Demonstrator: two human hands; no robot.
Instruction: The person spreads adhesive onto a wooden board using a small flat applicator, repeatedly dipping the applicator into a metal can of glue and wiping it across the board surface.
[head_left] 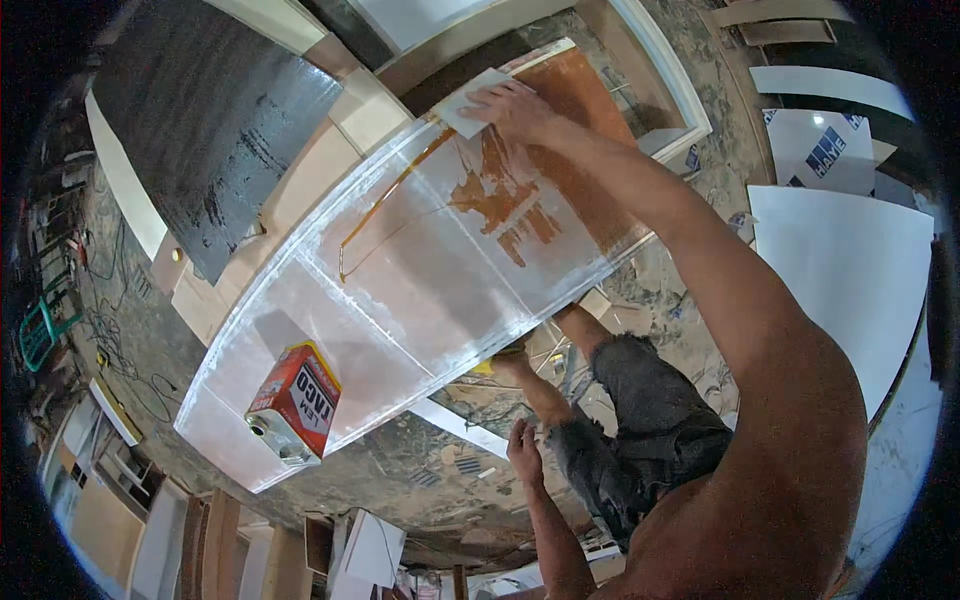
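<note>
My right hand (510, 110), arm stretched far out, grips a pale flat sheet used as a spreader (470, 103) against the far part of a long board (400, 330) with one curved edge. Amber-brown glue (500, 200) lies smeared in streaks beside it, and a thin wet line of it runs along the board's curved side. The board's far right end is coated in even brown. My left hand (525, 450) hangs near my knee with loosely bent fingers, nothing seen in it. On the board's near left end lies a red rectangular metal can (297, 400), spout toward the near side.
A dark, glossy wet sheet (220, 120) lies on pale boards at the upper left. Behind the board is an open wooden frame (660, 75). White panels (840, 280) lie at right, a green plastic stool (45, 325) at far left. Scraps and cables litter the floor.
</note>
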